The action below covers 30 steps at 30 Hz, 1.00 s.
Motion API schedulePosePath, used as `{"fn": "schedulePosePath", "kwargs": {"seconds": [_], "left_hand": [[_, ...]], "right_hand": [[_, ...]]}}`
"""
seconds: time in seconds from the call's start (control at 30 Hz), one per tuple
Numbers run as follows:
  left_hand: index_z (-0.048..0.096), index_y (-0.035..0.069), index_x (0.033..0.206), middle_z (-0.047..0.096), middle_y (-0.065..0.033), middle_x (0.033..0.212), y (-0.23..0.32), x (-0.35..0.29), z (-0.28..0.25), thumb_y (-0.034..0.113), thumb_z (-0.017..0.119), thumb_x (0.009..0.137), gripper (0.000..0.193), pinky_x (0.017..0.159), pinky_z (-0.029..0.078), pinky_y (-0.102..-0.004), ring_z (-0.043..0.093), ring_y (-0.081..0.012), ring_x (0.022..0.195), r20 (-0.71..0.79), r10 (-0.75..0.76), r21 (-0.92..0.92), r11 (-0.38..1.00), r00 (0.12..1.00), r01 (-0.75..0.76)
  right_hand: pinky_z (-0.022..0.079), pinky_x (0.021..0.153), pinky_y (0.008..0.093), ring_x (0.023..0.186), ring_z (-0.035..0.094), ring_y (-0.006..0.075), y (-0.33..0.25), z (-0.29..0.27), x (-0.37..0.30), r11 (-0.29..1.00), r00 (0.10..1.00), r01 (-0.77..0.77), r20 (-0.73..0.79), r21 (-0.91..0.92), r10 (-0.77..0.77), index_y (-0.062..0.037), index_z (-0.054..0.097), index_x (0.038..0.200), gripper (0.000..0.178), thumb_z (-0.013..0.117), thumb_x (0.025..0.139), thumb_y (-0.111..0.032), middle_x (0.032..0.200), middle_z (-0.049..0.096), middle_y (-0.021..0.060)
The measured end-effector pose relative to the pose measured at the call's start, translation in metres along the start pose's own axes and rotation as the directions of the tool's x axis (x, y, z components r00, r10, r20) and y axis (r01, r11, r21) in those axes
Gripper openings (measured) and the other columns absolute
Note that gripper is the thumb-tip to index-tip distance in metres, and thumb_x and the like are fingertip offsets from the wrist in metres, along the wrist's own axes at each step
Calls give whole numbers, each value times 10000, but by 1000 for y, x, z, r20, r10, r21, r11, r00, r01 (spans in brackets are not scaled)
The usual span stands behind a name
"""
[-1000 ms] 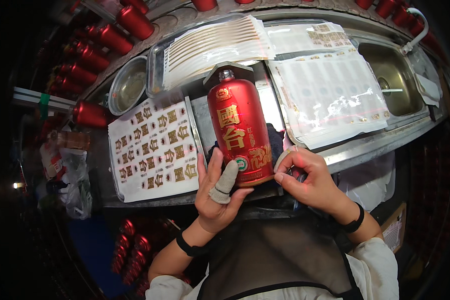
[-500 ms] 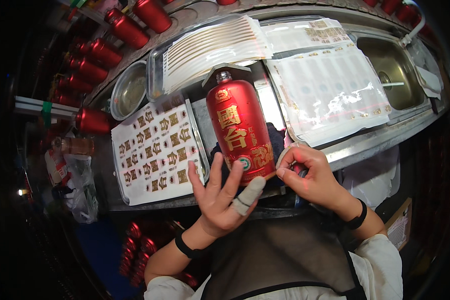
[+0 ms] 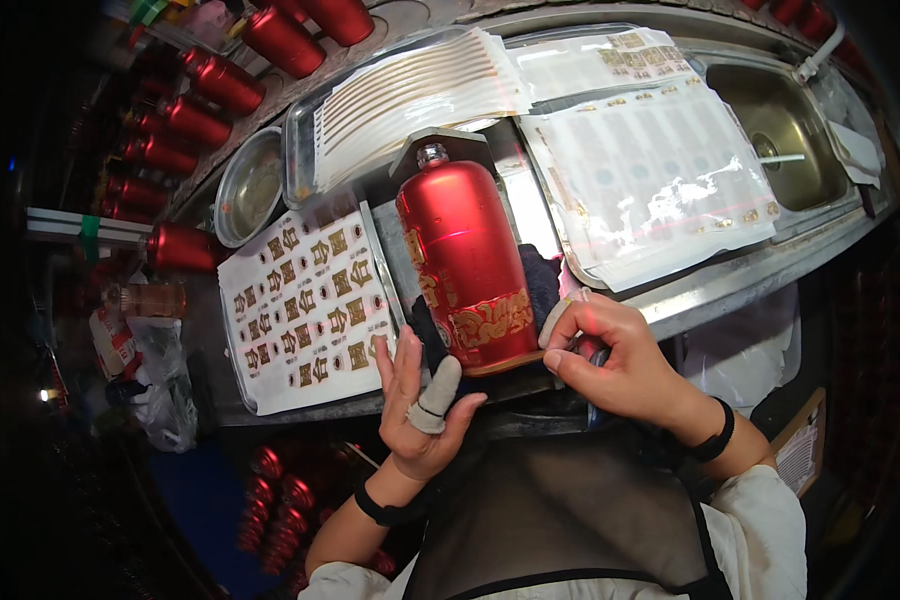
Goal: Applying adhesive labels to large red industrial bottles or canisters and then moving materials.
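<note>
Red bottle (image 3: 465,250) at centre of the table (image 3: 730,283), neck pointing away from the person, base toward the body. Clear glass mouth lies against an angled grey bracket (image 3: 475,145); dark cloth (image 3: 541,285) shows along the right flank. Gold relief decoration visible on the lower body and at the left edge; upper front plain red. Thin tan band along the base.

Left hand (image 3: 417,420): spread wide, fingers raised, just beside the lower left of the bottle. One finger wears a grey cover (image 3: 441,388); contact with the bottle cannot be told. Right hand (image 3: 610,345): thumb and forefinger pinched on the bottle's base edge at its right corner. Pale cover (image 3: 554,322) on one finger. Black bands on both wrists.

Surroundings: left of the bottle, a white sheet with gold-brown decals (image 3: 305,305) on a tray. Behind, a fanned stack of sheets (image 3: 425,95); to the right, glossy translucent sheets (image 3: 650,180), then a sink (image 3: 820,165). Metal bowl (image 3: 250,190) beyond the decal sheet. More red bottles (image 3: 280,42) upper left; others (image 3: 298,495) below table level, left of the dark apron (image 3: 550,500).
</note>
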State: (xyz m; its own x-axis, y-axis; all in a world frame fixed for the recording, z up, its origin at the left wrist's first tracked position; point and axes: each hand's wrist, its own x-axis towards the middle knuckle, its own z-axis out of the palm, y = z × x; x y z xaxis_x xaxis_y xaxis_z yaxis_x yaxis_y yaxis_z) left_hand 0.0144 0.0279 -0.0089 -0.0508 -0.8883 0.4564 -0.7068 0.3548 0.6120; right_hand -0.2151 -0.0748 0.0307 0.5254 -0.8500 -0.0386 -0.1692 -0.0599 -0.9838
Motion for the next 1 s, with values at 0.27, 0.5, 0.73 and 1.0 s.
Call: {"fn": "schedulePosePath", "kwargs": {"seconds": [0.27, 0.5, 0.73, 1.0], "left_hand": [[668, 136, 1211, 448, -209, 1455, 10, 10, 0, 102, 789, 761, 467, 1095, 182, -681, 415, -466, 1338, 82, 131, 168, 975, 988, -143], [718, 176, 1143, 531, -190, 1384, 32, 51, 11, 127, 818, 703, 453, 1082, 206, -671, 442, -443, 1324, 121, 209, 315, 919, 970, -237], [584, 24, 1310, 454, -240, 1442, 3, 24, 13, 181, 834, 725, 655, 1109, 205, -632, 425, -425, 1346, -59, -16, -73, 997, 998, 12], [567, 141, 1340, 415, -193, 1486, 2, -4, 0, 175, 784, 794, 589, 1110, 170, -672, 377, -448, 1369, 77, 71, 138, 987, 995, -81]], "right_hand": [[387, 577, 257, 689, 508, 112, 7, -1, 0, 999, 999, 37, -7, -30, -38, -41, 587, 772, 83, 670, 777, -52, 738, 579, 17], [397, 591, 247, 687, 507, 106, 9, 4, 0, 998, 998, -47, -36, -40, 46, -42, 614, 791, 76, 685, 780, -64, 776, 590, 14], [390, 584, 266, 672, 494, 126, -1, 7, 3, 999, 999, -45, 4, -1, 45, -43, 617, 767, 80, 693, 781, -67, 743, 571, 16], [387, 576, 279, 648, 474, 137, 7, 4, 2, 1000, 1000, 16, -17, 15, -16, -44, 609, 756, 93, 699, 762, -67, 716, 559, 27]]}}
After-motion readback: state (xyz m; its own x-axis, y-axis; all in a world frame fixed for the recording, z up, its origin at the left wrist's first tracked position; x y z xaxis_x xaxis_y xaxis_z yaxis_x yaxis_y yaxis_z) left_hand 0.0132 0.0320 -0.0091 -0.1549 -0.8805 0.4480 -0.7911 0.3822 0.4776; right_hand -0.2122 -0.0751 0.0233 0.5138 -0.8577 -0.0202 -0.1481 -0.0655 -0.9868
